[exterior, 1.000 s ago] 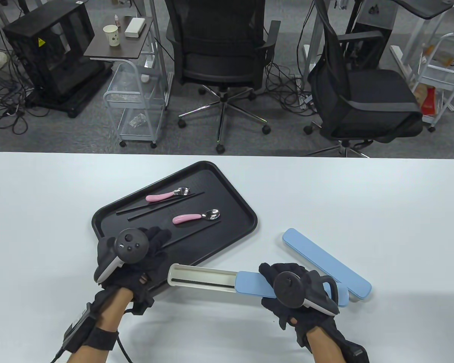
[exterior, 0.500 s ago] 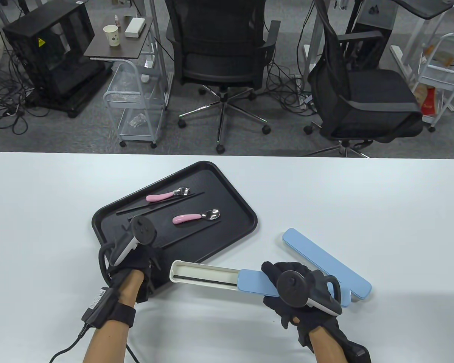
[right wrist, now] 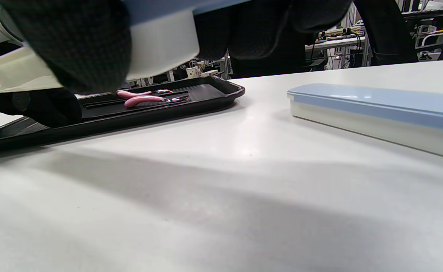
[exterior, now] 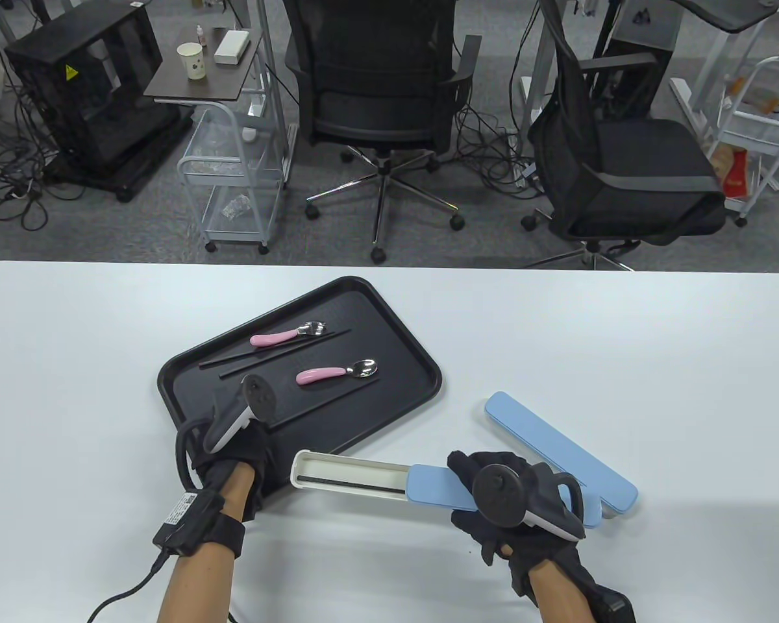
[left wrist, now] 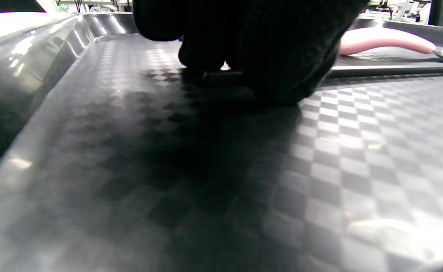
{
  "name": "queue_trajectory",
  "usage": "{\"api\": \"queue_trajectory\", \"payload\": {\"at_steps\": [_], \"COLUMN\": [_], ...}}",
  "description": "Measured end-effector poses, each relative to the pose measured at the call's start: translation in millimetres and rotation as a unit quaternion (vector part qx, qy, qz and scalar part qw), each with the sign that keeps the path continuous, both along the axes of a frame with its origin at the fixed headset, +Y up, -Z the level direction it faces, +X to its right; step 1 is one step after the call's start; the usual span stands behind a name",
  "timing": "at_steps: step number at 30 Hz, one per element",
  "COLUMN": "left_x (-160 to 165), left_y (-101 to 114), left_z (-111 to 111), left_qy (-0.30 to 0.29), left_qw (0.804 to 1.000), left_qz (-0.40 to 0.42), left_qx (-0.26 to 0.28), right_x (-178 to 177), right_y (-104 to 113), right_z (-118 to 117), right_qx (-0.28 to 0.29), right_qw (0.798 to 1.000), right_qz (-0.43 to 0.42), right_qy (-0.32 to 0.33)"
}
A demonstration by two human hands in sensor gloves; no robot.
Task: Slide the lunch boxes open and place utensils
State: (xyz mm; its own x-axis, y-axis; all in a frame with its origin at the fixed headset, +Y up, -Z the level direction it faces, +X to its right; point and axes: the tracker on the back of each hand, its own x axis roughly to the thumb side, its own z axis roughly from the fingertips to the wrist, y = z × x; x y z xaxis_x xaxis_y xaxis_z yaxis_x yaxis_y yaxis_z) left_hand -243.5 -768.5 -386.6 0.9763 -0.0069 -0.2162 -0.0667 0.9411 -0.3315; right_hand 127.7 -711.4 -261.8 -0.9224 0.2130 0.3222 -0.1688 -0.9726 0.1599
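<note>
Rolled onto its edge since before, the left hand (exterior: 234, 448) fingers a chopstick (left wrist: 376, 70) in the tray (exterior: 402, 354) – grip unclear – while the right hand (exterior: 513, 513) grips the half-open box (exterior: 363, 477) lying left-right, a chopstick inside.

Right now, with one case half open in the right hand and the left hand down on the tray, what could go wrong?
1. The open case is lifted by its lid end only; the tray could slide out or tip.
2. The left hand presses on a thin black chopstick; the grip may slip, nudging the spoon.
3. The closed case lies beside the right hand and could get bumped.
</note>
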Motion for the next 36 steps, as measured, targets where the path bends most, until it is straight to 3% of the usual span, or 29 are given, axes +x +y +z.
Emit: {"api": "queue_trajectory", "payload": {"at_steps": [24,31,36], "left_x": [15,6,2], "left_y": [-3,7,30], "left_z": [-1,6,17], "left_qy": [-0.050,-0.054,-0.075], "left_qw": [0.997,0.998,0.992], "left_qz": [-0.060,-0.006,0.063], "left_qx": [-0.020,0.020,0.075], "right_x": [1,2,2], "right_y": [-1,0,0], "right_z": [-1,-2,-3], "right_qx": [-0.005,-0.005,-0.006], "right_qw": [1.000,1.000,1.000], "right_qz": [0.002,0.003,0.004], "right_qy": [-0.004,-0.008,-0.009]}}
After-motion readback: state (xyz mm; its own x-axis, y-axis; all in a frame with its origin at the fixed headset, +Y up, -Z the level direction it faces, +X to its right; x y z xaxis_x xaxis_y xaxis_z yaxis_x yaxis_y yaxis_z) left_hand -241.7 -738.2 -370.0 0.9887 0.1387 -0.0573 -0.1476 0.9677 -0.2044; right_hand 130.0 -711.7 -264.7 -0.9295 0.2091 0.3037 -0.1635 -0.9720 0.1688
